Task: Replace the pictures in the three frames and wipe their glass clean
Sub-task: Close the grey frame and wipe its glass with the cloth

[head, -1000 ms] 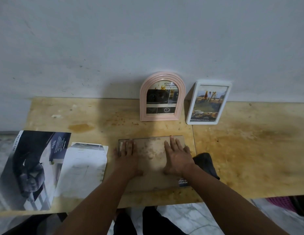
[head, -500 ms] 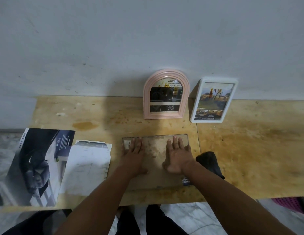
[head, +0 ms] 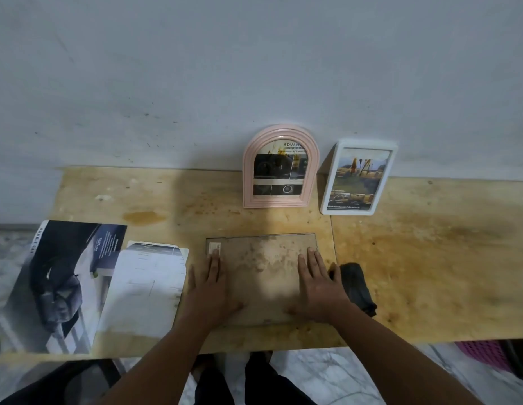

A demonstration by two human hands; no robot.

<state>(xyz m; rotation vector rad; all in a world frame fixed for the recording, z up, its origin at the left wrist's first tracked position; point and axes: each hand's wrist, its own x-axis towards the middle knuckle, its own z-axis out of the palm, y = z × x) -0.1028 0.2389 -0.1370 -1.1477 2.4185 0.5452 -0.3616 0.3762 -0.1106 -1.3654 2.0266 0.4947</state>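
Observation:
A third frame lies flat on the wooden table, its stained brown backing board facing up. My left hand presses flat on its left side and my right hand presses flat on its right side, fingers straight. A pink arched frame and a white rectangular frame, each holding a picture, stand upright against the wall. A dark cloth lies crumpled just right of my right hand. A magazine page with a dark car and a pale cut sheet lie at the left.
The grey wall rises directly behind the table. A pink basket sits on the marble floor under the table's right end. My legs show below the front edge.
My hands have slid apart over the backing board, the left toward its left edge and the right toward its right edge. The frame has stayed in place.

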